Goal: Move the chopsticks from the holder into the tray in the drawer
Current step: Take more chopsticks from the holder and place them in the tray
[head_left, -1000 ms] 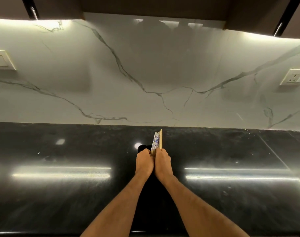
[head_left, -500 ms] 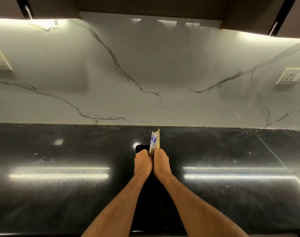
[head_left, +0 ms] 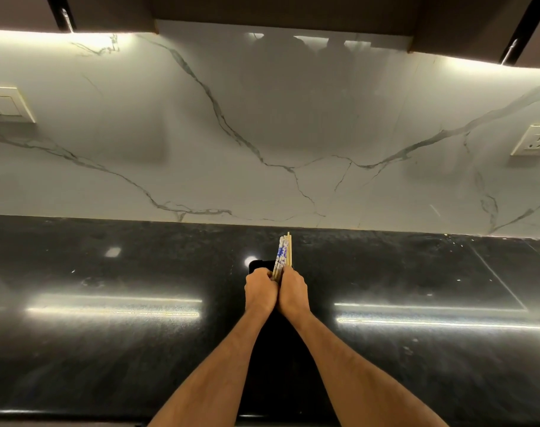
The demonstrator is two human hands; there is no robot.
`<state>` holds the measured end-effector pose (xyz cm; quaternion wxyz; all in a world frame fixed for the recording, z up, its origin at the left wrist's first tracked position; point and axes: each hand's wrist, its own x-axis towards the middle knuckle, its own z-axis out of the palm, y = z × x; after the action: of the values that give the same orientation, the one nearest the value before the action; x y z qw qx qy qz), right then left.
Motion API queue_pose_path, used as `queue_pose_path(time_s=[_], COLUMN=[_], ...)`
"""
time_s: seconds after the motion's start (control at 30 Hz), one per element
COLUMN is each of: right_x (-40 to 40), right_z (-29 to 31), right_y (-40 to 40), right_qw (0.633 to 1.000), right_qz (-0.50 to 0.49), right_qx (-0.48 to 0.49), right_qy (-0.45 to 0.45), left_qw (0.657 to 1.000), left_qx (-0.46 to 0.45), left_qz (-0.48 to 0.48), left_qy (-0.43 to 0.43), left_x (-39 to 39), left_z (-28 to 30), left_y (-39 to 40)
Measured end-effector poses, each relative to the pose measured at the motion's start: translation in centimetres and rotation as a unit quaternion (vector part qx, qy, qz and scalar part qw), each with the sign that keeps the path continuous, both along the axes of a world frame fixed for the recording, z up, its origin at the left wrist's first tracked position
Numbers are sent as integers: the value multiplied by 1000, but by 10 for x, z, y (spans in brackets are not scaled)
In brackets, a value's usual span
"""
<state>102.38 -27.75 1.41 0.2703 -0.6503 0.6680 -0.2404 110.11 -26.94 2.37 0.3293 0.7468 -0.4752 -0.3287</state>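
A bundle of chopsticks, some bare wood and some in white wrappers with blue print, stands upright at the middle of the black counter. My left hand and my right hand are pressed side by side around its lower part, fingers closed on it. Behind my left hand a dark holder shows only its rim; the rest is hidden by my hands. No drawer or tray is in view.
The glossy black counter stretches left and right, with light strips reflected in it. A white marble backsplash rises behind. A switch plate is on the wall at left and a socket at right. Dark cabinets hang overhead.
Both hands keep their grip on the bundle. The view has shifted slightly; the hands and chopsticks hold nearly the same place.
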Motion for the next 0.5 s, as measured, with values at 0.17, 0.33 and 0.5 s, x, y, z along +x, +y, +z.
queue_pose_path(time_s=[0.17,0.33,0.5], right_x=[-2,-2,-5], right_z=[1,0,7], right_y=[-1,-3,-13], right_qw=[998,996,994], right_qz=[-32,-36,-48], right_qx=[-15,-26,-11], right_qy=[-44,-74,-94], left_qw=[999,997,993], left_qx=[-34,-72,-98], left_qz=[22,41,55], left_qy=[5,11,25], left_x=[-1,1,0], left_z=[-1,-3,-1], left_y=[2,6,11])
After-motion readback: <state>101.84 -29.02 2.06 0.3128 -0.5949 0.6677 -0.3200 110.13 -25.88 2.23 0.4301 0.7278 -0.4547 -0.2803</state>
